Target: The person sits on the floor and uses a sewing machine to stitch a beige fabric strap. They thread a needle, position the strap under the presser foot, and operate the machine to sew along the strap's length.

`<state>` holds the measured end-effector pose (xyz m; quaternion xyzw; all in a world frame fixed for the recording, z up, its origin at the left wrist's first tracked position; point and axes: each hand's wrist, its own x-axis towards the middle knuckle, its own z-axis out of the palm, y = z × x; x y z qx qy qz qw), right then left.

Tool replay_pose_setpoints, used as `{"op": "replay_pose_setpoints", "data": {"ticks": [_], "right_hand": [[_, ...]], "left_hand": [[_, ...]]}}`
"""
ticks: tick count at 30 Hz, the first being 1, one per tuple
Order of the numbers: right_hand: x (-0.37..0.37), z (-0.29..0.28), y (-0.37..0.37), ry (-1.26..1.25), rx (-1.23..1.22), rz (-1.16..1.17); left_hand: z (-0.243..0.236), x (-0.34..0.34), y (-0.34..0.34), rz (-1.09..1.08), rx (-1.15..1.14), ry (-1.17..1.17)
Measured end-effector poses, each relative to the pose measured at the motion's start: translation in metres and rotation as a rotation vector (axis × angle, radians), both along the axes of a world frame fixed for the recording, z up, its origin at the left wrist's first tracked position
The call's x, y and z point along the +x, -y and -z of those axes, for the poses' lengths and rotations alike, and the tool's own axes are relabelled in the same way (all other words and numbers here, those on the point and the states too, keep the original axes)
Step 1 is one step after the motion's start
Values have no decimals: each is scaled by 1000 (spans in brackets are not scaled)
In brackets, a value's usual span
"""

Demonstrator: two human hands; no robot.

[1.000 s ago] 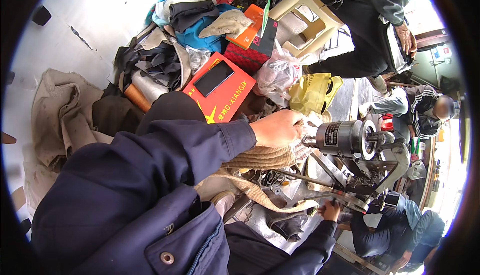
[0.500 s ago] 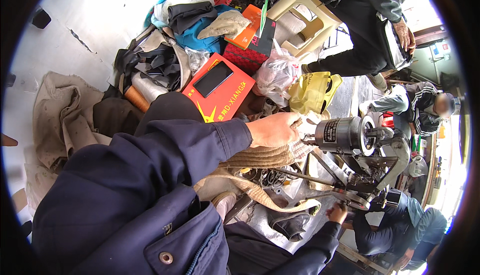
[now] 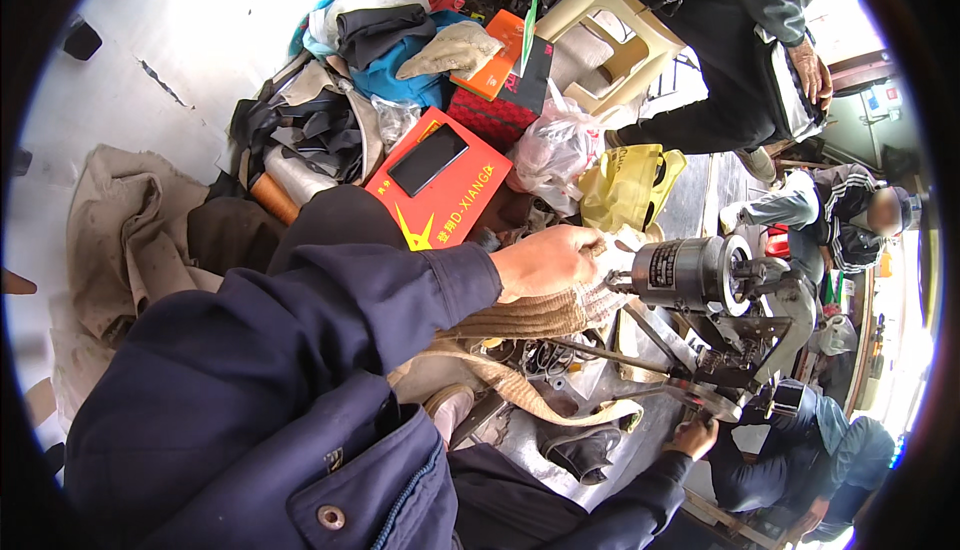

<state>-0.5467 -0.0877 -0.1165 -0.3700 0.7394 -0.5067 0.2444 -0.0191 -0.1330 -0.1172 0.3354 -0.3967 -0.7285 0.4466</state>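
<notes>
My left hand [image 3: 548, 262] is closed on ribbed tan woven fabric [image 3: 530, 312], pinching its edge close to the needle end of a metal sewing machine [image 3: 680, 268]. Whitish material [image 3: 618, 250] lies between my fingertips and the machine's cylinder. Lower right, my right hand [image 3: 693, 437] has its fingers curled at the rim of the machine's hand wheel [image 3: 715, 402]; the exact grip is partly hidden. A long tan strap [image 3: 520, 387] trails below the fabric.
A black phone [image 3: 428, 160] rests on a red box [image 3: 455, 195] beyond my left forearm. Nearby are a white plastic bag [image 3: 553, 150], a yellow bag [image 3: 625, 185] and a beige stool [image 3: 600, 40]. A dark shoe [image 3: 580, 450] lies below the strap. Other people sit or stand at right.
My right hand has moved a little right and down at the hand wheel. My left hand keeps its hold on the fabric, almost unmoved.
</notes>
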Motion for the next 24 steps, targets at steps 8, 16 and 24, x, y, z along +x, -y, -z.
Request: {"op": "replay_pose_setpoints", "data": {"ticks": [8, 16, 24], "right_hand": [[89, -15, -11, -69, 240, -455], [-1, 3, 8, 49, -160, 63], [87, -4, -9, -12, 312, -542]], "left_hand": [[-5, -2, -3, -126, -156, 263], [1, 0, -3, -69, -185, 193], [2, 4, -2, -19, -204, 227]]}}
